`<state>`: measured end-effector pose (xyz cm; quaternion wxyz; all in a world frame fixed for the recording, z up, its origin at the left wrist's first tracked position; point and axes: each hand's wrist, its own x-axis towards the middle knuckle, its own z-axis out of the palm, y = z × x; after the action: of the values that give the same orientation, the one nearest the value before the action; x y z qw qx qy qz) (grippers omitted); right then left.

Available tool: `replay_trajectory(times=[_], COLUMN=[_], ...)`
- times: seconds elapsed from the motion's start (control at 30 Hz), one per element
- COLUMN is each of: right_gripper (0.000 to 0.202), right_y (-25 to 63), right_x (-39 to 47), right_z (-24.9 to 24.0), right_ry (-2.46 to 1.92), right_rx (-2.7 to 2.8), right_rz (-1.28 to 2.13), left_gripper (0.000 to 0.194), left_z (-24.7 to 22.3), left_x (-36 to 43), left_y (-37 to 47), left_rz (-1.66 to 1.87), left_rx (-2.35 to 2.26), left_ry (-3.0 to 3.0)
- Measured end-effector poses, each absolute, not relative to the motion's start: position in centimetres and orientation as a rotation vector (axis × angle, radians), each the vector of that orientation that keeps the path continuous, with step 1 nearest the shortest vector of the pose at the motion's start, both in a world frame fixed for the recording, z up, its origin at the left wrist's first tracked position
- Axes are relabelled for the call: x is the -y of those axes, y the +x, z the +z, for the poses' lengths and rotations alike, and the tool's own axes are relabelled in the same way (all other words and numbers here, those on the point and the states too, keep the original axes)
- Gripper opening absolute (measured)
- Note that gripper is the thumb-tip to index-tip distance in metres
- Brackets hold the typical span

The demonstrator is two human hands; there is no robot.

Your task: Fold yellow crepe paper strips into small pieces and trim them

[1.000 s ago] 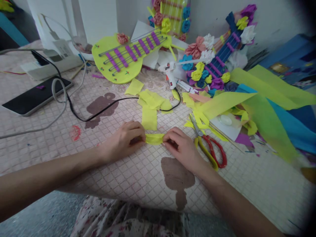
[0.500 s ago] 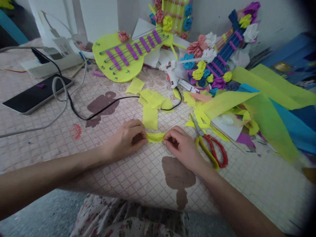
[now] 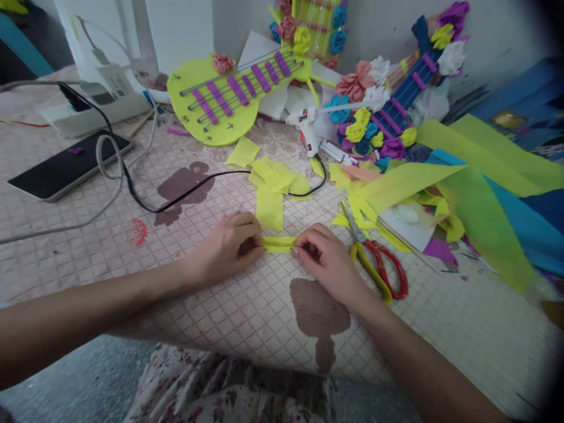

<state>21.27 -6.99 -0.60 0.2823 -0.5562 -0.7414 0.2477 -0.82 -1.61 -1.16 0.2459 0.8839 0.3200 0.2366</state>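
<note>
A narrow folded yellow strip (image 3: 279, 244) stretches between my two hands just above or on the patterned cloth. My left hand (image 3: 233, 244) pinches its left end, and my right hand (image 3: 324, 255) pinches the right end. Just beyond the strip lie several overlapping yellow paper pieces (image 3: 269, 205). Scissors (image 3: 381, 264) with red and yellow handles rest to the right of my right hand, blades partly open. Farther back stands a white glue gun (image 3: 309, 132) with its black cord curving over the cloth.
A yellow guitar-shaped craft (image 3: 215, 120) and a flower-covered blue one (image 3: 399, 100) lie at the back. Yellow and blue paper sheets (image 3: 484, 205) spread at the right. A black phone (image 3: 61, 167), cables and a white power strip (image 3: 94, 111) occupy the left.
The yellow strip looks flatter and straighter, with a crease line along it. Both hands keep their pinch in nearly the same place. The view has shifted slightly.
</note>
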Motion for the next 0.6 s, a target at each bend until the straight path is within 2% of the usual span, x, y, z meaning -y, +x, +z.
replay_trajectory(times=[0.6], right_gripper=[0.014], right_y=[20.87], right_x=[6.94], right_z=[-0.54], right_ry=[-1.547], right_rx=[1.979], right_rz=[0.612], left_gripper=[0.009], left_z=[-1.24], left_x=[1.49], left_y=[-0.47], left_rz=[0.610], left_rx=[-0.926], left_ry=[2.438])
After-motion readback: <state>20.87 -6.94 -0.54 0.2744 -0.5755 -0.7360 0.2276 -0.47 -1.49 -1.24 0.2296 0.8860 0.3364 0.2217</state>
